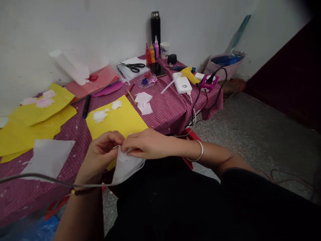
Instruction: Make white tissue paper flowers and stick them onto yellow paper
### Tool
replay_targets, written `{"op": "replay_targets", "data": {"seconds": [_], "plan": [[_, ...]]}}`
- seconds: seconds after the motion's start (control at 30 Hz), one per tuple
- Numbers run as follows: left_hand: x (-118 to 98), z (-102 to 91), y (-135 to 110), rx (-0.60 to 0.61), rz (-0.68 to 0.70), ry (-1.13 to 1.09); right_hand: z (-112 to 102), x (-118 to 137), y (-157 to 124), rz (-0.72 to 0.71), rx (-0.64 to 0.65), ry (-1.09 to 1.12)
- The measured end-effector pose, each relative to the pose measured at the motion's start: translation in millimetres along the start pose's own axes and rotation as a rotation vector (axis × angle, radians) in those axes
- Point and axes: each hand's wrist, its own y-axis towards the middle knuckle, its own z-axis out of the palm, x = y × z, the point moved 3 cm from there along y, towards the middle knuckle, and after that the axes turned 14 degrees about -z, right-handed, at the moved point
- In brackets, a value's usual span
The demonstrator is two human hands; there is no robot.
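At the table's near edge, my left hand (101, 155) pinches the upper left corner of a thin white tissue sheet (126, 167). My right hand (145, 144) grips the same sheet's top edge, its fingertips close against the left ones. The tissue hangs down in front of my dark clothing. Just beyond my hands lies a yellow paper sheet (120, 117) with two white tissue tufts (100, 115) on it. Small white paper pieces (144, 102) rest to its right. Some fingertips are hidden behind the tissue and my knuckles.
A grey cable (50, 179) crosses before my left wrist. Around the checked cloth (163, 113) are a black marker (86, 106), scissors (132, 67), a yellow glue gun (190, 75), a white power bank (182, 83), paint bottles (152, 53) and a dark flask (155, 28). More yellow sheets (22, 134) lie left.
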Motion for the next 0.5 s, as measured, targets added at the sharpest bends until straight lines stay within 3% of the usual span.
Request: {"op": "replay_targets", "data": {"seconds": [0.1, 0.3, 0.4, 0.5], "plan": [[1, -4.6, 4, 0.031, 0.042, 0.071, -2, -1, 2, -0.004, -0.002, -0.032], [-1, -11.0, 0, 0.061, 0.065, 0.150, -6, -6, 2, 0.108, 0.043, 0.230], [1, -6.0, -3, 0.141, 0.030, 0.062, -6, -6, 2, 0.103, 0.055, 0.312], [3, -0.2, -3, 0.139, -0.061, 0.065, -5, -6, 2, 0.113, 0.034, 0.360]]}}
